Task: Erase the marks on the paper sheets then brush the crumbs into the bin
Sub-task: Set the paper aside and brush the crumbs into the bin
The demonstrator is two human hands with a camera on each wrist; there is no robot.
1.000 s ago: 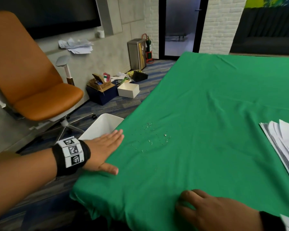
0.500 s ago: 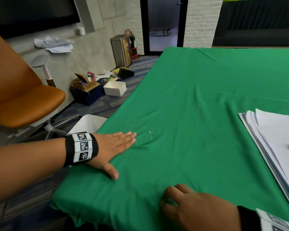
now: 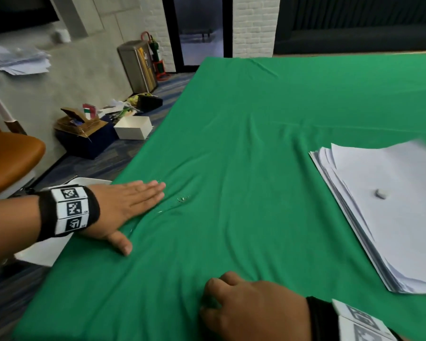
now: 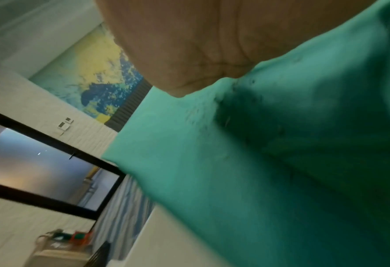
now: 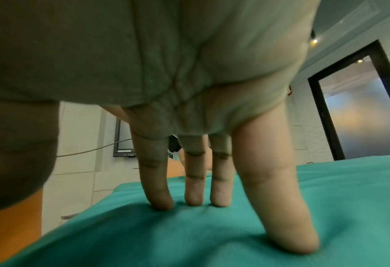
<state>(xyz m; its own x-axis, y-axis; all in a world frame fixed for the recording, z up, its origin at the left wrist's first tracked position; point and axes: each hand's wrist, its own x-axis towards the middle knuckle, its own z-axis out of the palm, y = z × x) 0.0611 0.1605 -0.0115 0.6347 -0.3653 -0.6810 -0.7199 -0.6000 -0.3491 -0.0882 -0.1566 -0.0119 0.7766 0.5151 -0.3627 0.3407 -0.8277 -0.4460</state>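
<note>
One green cloth fills most of the head view, and from my seat I read this as the brushing step, with the erasing seemingly done. At the right edge of the frame lies the stack of paper, with a small grey bit, perhaps the eraser, resting on its top sheet. At lower left my left hand lies flat on the cloth, fingers straight and together, holding nothing, its side turned toward the crumbs. At the bottom centre my right hand presses its fingertips down into the fabric, fingers spread and fairly straight, gripping nothing; I judge it is pinning the cloth. The white bin sits at lower left, below the table edge and partly hidden behind my left forearm; I cannot tell what is in it. Smallest of all, the crumbs lie just right of my left fingertips, a few more nearer the palm. Next, I think, the left hand must get beyond them and sweep back toward the edge over the bin, gently, since the cloth wrinkles.
</note>
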